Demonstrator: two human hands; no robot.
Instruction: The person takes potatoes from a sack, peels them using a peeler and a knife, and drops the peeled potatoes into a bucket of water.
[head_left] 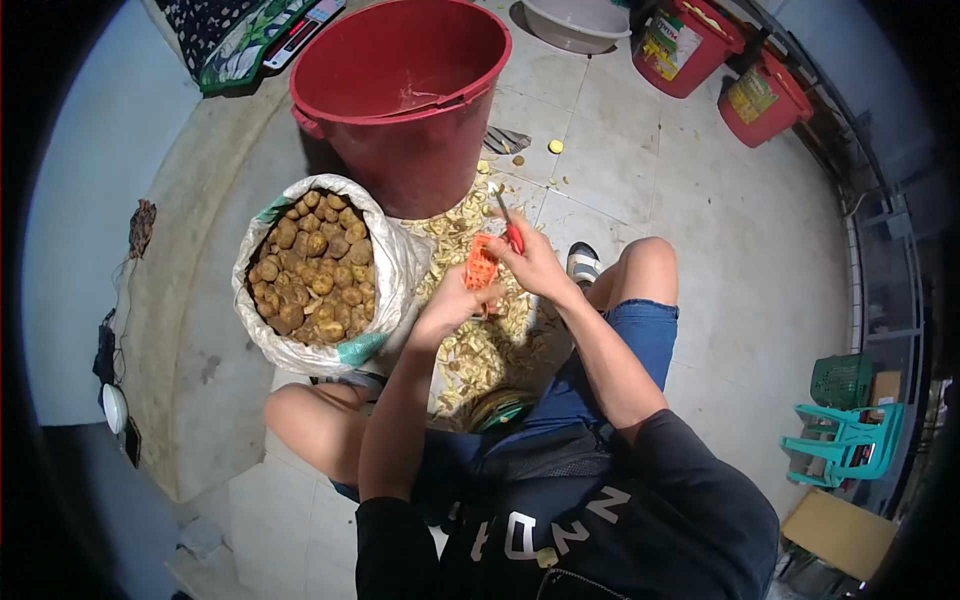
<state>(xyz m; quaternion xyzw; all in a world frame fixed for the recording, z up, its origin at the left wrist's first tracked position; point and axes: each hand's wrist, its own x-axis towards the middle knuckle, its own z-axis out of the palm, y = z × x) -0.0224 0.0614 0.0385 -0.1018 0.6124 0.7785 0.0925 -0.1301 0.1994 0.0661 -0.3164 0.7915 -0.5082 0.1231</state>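
My left hand point(453, 301) is closed around an orange plastic piece with holes point(481, 264), which looks like a small lattice. My right hand point(536, 264) grips the red handle of a knife point(514, 236), its narrow blade pointing up and away from me. The right thumb reaches over to the orange piece and seems to touch it. Below both hands, a thick layer of pale peelings point(485, 355) covers the floor between my legs. Left of my hands stands an open white sack point(405, 265) full of brown, unpeeled potatoes point(318, 262).
A large red tub point(420, 150) stands just beyond the hands. Farther off are a grey basin point(575, 28), two red buckets point(682, 50) and a scale point(303, 33). A turquoise stool point(850, 445) and a green basket point(838, 382) stand at right.
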